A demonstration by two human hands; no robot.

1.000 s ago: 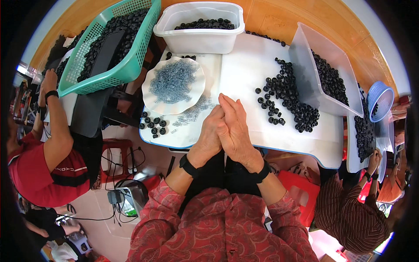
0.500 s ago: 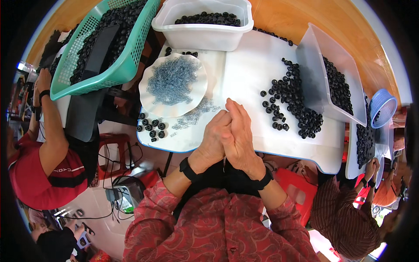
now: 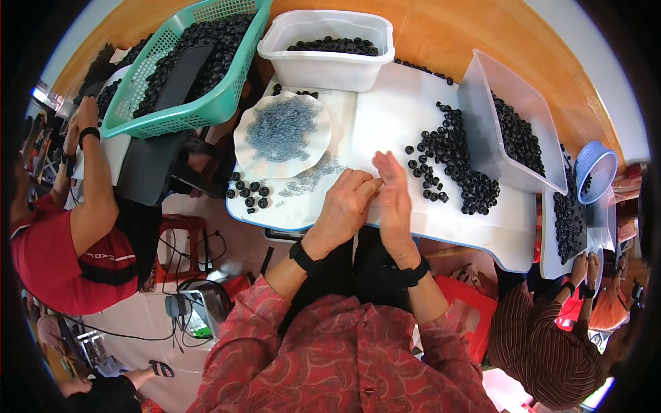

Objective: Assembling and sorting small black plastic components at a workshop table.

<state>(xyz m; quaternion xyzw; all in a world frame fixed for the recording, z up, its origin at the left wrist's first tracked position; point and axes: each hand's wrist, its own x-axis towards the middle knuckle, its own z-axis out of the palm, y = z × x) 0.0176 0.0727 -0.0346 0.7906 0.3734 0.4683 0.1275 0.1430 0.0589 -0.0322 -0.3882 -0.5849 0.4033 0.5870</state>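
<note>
My left hand (image 3: 339, 212) is above the table's near edge with its fingers curled into a pinch; anything inside it is hidden. Right beside it, my right hand (image 3: 395, 212) is held edge-up, its fingers stretched and slightly blurred at the tips. Left of the hands, a white wavy-rimmed plate (image 3: 246, 157) carries a heap of tiny grey-blue translucent pieces (image 3: 282, 131). More such pieces (image 3: 313, 180) are scattered beside it. Several small black ring-like parts (image 3: 256, 194) lie below the plate. To the right, a larger spread of black ring-like parts (image 3: 447, 148) covers part of the table.
A white tub (image 3: 327, 72) and a tilted translucent bin (image 3: 482, 131) hold black parts. A green basket (image 3: 175, 124) stands at far left, a blue basket (image 3: 597, 172) at far right. People (image 3: 82, 255) sit on both sides. Cables (image 3: 172, 303) trail on the floor at left.
My clasped hands have come apart a little. The left now pinches, while the right has straightened and shifted slightly right. The whole view has shifted slightly.
</note>
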